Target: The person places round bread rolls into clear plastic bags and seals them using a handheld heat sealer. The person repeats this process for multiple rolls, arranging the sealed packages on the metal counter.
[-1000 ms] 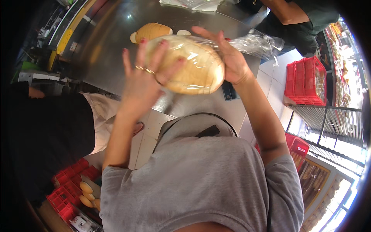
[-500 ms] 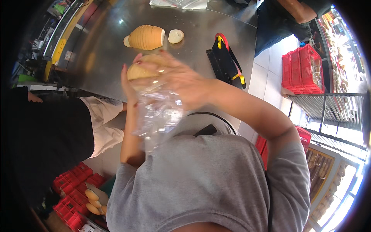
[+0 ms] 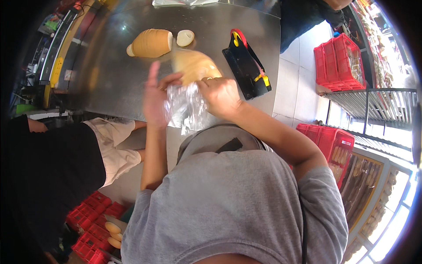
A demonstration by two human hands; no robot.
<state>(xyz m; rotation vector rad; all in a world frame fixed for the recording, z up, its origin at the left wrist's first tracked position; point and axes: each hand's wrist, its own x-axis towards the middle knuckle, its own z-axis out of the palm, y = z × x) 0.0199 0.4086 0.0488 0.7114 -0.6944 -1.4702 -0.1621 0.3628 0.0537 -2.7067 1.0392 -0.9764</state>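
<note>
A loaf in a clear plastic bag hangs over the near part of the steel table. The bagged loaf (image 3: 195,64) is blurred, and the bag's loose end (image 3: 187,103) bunches below it. My right hand (image 3: 222,97) is closed around the gathered neck of the bag. Beside the bag's left edge is my left hand (image 3: 156,99), smeared by motion, its fingers apart and some bent towards the plastic. Farther off lies a sliced loaf (image 3: 151,43), with a cut end piece of bread (image 3: 185,38) to its right.
On the table's right lies a black holder with red and yellow parts (image 3: 248,66). A person in black (image 3: 52,163) stands at my left; another person's dark clothing (image 3: 299,22) shows at the far right. Red crates (image 3: 338,61) and a metal rack (image 3: 378,103) stand on the right.
The bagged loaf has swung to the right and turned. My right hand has moved from over the loaf to the bag's neck. My left hand has come off the loaf's side.
</note>
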